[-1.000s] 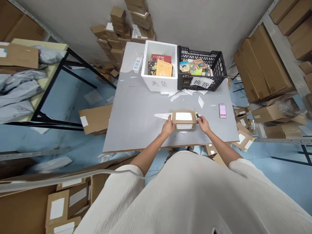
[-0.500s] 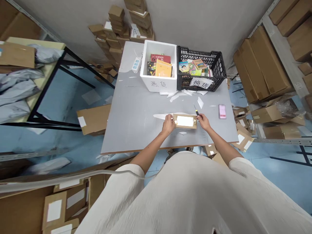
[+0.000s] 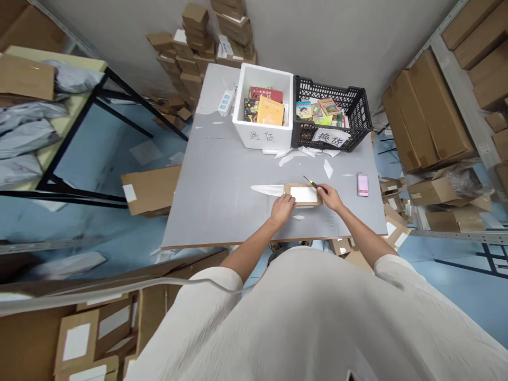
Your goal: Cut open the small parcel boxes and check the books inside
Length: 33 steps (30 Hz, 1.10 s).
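A small cardboard box [image 3: 305,203] lies on the grey table [image 3: 214,211], with a blank-looking white label [image 3: 305,194] on its top. My left hand [image 3: 282,208] is closed over the left front corner of this box. In my right hand [image 3: 329,197] is a slim utility knife [image 3: 311,183] with a black and yellow handle. Its blade points up and left, over the far edge of the box, and that hand rests by the right end. Behind the box, a long white paper strip [image 3: 266,189] sticks out to the left.
Across the back of the table stand a white foam bin [image 3: 254,138] and a black plastic crate [image 3: 353,138], both with books inside. Paper scraps [image 3: 328,169] lie before them. A pink-screened phone [image 3: 362,185] is at right, a power strip [image 3: 226,102] at left. Cartons surround the table.
My left hand has shifted from the box's left end to its front left corner. My right hand has moved slightly, and the knife now slants left across the box's far edge.
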Tool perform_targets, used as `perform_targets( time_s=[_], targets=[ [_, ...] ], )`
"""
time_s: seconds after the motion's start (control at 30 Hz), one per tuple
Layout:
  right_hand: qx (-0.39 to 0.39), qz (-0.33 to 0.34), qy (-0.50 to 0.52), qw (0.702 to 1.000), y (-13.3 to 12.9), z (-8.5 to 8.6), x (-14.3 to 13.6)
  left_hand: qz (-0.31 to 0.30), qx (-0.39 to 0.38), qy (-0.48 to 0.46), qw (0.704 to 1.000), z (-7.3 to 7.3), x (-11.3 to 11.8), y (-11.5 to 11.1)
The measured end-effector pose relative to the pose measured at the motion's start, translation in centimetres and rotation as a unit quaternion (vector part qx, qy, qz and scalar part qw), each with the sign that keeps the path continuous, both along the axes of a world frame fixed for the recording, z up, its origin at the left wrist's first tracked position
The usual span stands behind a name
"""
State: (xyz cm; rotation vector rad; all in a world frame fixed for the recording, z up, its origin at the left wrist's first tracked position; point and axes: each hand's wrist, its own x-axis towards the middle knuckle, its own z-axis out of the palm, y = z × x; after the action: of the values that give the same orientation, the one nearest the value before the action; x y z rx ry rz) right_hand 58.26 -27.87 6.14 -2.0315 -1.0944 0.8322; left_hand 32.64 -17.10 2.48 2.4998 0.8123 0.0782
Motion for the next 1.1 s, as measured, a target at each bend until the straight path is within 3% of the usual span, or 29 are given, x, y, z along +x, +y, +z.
perform_targets(
  time_s=[0.17,0.53,0.83,0.97,1.1],
  targets=[
    [-0.045,0.069,-0.002,0.997,1.4,1.4,-0.4,0.014,-0.001,-0.016,1.000,-0.4,0.8,-0.3],
    [-0.068,0.237,-0.123,0.961,4.2,2.9,-1.2,0.006,-0.010,-0.048,0.999,-1.1,-0.9,0.1],
    [-0.088,0.256,-0.179,0.946,5.5,2.4,-2.4,0.001,-0.010,-0.064,0.998,-0.8,-1.7,0.2],
    [-0.123,0.260,-0.206,0.936,5.9,3.5,-2.9,-0.008,0.017,-0.071,0.997,-0.7,-1.7,0.4],
    [-0.189,0.282,-0.254,0.906,6.5,5.5,-3.9,-0.019,0.053,-0.037,0.998,-0.5,-1.6,0.6]
  ],
)
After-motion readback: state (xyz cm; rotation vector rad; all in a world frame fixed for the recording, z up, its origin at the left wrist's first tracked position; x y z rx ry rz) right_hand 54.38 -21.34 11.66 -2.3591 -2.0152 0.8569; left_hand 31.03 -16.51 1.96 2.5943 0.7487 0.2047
